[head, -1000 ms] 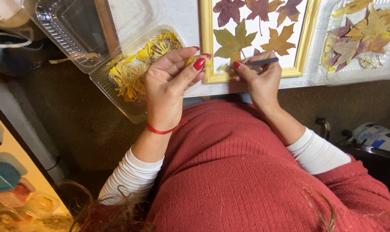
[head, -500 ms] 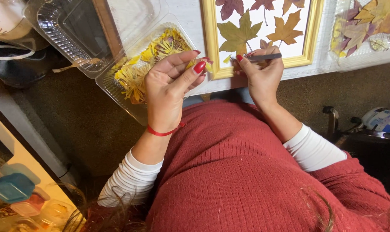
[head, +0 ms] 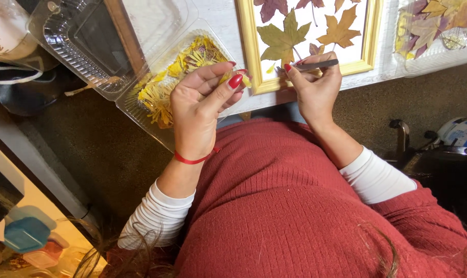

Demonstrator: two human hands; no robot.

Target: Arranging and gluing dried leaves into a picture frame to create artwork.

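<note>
Left hand [head: 201,105]: raised over the near edge of the counter [head: 220,20], palm turned toward the camera, wrist bent back. Fingers curl inward; thumb and fingertips pinch a small yellow petal [head: 246,81] at the tips. A red cord bracelet [head: 192,158] circles the wrist.

Right hand [head: 315,85]: held at the near edge of the counter, knuckles up, fingers closed round dark metal tweezers [head: 315,65]. The tweezers lie almost level, tips pointing left toward the petal; whether the tips touch the petal cannot be told.

Forearms: both reach forward from the body in white sleeves under a red knit top [head: 295,206]; elbows apart, hands close together but not touching.

Petal location: between the two hands, above the near-left corner of the yellow frame [head: 246,41].

Clear tray [head: 156,108]: just left of the left hand, overhanging the counter's near edge, filled with yellow dried petals. Its open lid [head: 89,36] lies further left.

Frame contents: pressed maple leaves, a green one [head: 282,41] and an orange one [head: 341,28] nearest the right hand, on a white backing.

Second clear tray [head: 434,31]: at the right part of the counter, holding mixed pressed leaves, well apart from the hands.

Lower left: small paint pots [head: 25,234], blurred.
</note>
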